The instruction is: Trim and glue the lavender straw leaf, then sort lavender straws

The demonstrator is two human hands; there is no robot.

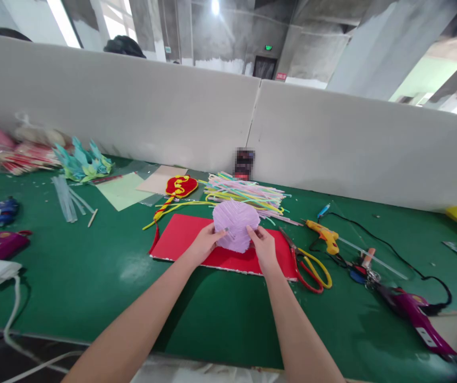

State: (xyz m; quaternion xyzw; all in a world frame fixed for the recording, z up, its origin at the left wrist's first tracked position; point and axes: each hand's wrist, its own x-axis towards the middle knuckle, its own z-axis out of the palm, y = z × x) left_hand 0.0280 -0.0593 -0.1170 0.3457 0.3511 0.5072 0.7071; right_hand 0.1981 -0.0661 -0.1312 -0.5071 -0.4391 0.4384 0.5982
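Nearest us, reaching in from 6 o'clock over the green tabletop (93,298), our left hand (204,242) and right hand (264,247) are both clamped on the lilac piece (236,226), pinching its edge at about 8 and 4 o'clock. It sits over the red sheet (180,234); we cannot tell whether the two touch. We judge the piece well along: ridged rows seem to fill its visible face and its rounded outline looks complete, though its back is hidden from us. Scissors (306,263) lie unheld at 4 o'clock and a yellow glue gun (324,236) at 3. Farther off, at 10 o'clock, a red-and-yellow ornament (181,186) looks finished, while at 12 o'clock a heap of loose strands (248,192) remains unused.
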